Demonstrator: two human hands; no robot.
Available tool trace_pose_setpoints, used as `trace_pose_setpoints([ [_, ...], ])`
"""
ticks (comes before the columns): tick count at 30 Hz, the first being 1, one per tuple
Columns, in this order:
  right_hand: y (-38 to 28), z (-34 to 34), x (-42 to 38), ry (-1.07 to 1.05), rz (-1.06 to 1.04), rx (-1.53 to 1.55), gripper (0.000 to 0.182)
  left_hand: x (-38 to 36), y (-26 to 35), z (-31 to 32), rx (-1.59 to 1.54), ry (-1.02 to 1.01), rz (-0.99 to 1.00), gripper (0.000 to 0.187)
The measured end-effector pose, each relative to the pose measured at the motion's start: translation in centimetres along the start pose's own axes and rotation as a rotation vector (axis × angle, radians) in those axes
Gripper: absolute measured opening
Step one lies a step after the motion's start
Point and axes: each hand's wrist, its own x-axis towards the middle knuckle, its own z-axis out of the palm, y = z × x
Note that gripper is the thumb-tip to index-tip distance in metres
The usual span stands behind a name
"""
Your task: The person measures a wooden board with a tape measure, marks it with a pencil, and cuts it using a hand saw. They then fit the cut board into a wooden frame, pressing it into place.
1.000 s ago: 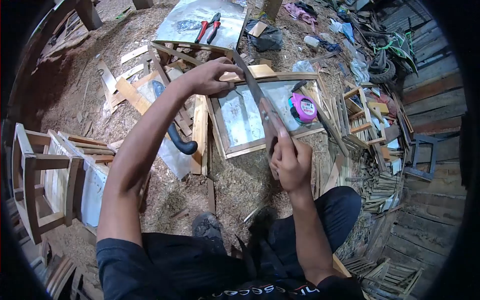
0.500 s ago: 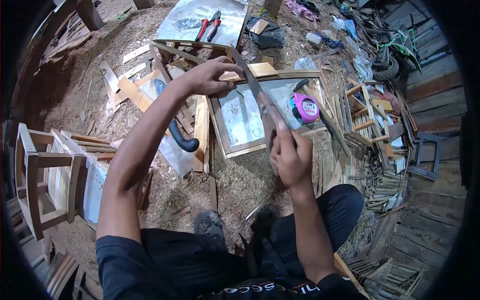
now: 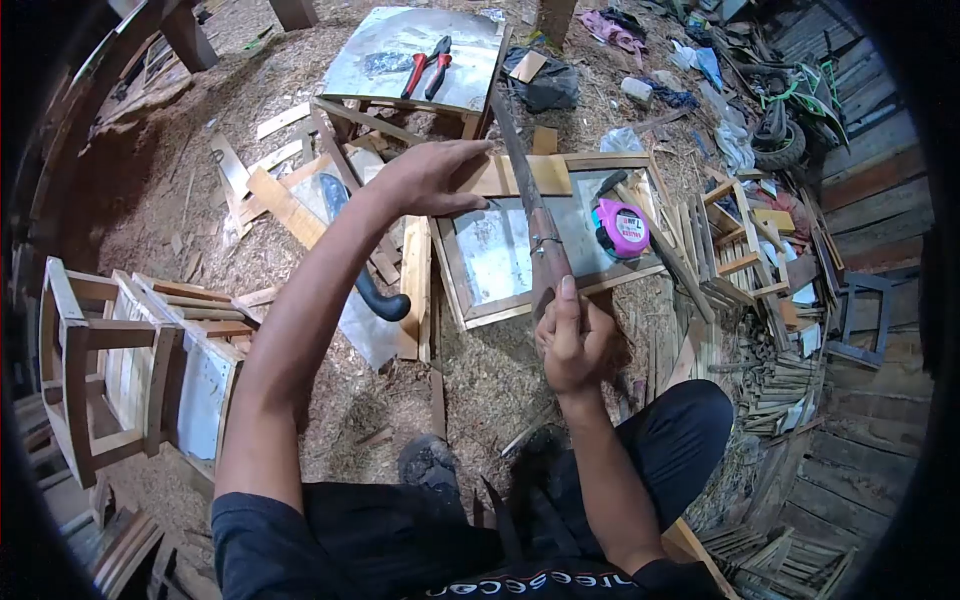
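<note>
My left hand [image 3: 435,180] holds the left end of a short pale wooden slat [image 3: 553,175], its fingers at the far edge and the thumb at the near one. The slat lies across the far rail of a wooden frame [image 3: 500,313] with a whitish, stained panel. My right hand [image 3: 575,340] is closed around the wooden handle of a long, dark, narrow blade [image 3: 517,140], thumb laid along the top. Wire is wound about the handle. The blade crosses over the slat; whether it touches cannot be made out. A pink tape measure [image 3: 622,228] rests on the panel, beside a hammer [image 3: 612,183].
Red-handled pliers [image 3: 427,72] lie on a metal-topped stool [image 3: 350,60] beyond the frame. A tool with a curved black handle [image 3: 382,300] lies left, partly behind my forearm. Wooden stools [image 3: 75,340] stand at far left. Offcuts and shavings cover the ground; a motorbike [image 3: 800,115] is at back right.
My left hand has opened from curled fingers to a wider grasp over the slat's end. The blade has swung more upright, and the view has shifted slightly.
</note>
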Motion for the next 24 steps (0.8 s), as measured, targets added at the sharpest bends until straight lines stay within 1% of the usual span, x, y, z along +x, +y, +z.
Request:
trace_pose_setpoints([
  [1, 0.1, 0.1, 0.0, 0.004, -0.013, 0.005, 0.053, 0.0, 0.3, -0.3, -0.001, -0.05, -0.052, 0.077],
  [2, 0.1, 0.1, -0.1, 0.007, -0.024, 0.008, 0.053, 0.0, 0.5, -0.3, 0.003, -0.052, -0.052, 0.077],
  [4, 0.0, 0.0, 0.0, -0.007, -0.023, 0.037, 0.053, 0.1, 0.9, -0.5, 0.125, -0.075, -0.062, 0.076],
  [5, 0.0, 0.0, 0.1, -0.022, -0.02, 0.061, 0.053, -0.1, 1.4, -0.3, 0.201, -0.086, -0.118, 0.075],
  [6, -0.1, -0.1, 0.1, -0.021, -0.026, 0.065, 0.053, -0.3, 2.1, 0.1, 0.236, -0.131, -0.223, 0.074],
  [8, -0.1, -0.1, 0.0, 0.002, -0.006, -0.002, 0.053, -0.3, 2.2, 0.0, 0.235, -0.134, -0.239, 0.076],
  [11, -0.1, 0.0, 0.0, 0.0, 0.013, 0.014, 0.052, 0.1, 2.2, -0.2, 0.186, -0.164, -0.286, 0.078],
  [15, -0.3, 0.1, 0.0, -0.031, 0.036, 0.014, 0.051, 0.5, 2.2, -0.1, 0.252, -0.155, -0.272, 0.077],
  [17, 0.0, 0.1, -0.2, -0.024, -0.011, -0.02, 0.051, 1.1, 2.8, -0.7, 0.27, -0.259, -0.346, 0.077],
  [21, -0.1, 0.1, -0.3, -0.027, 0.003, -0.008, 0.051, 1.1, 2.3, -0.2, 0.315, -0.206, -0.298, 0.078],
  [23, 0.1, 0.2, -0.4, -0.019, -0.015, -0.004, 0.051, 1.3, 2.5, -0.4, 0.292, -0.218, -0.377, 0.089],
  [24, -0.2, 0.2, -0.5, -0.018, -0.015, -0.004, 0.051, 1.4, 2.7, -0.4, 0.292, -0.218, -0.375, 0.089],
])
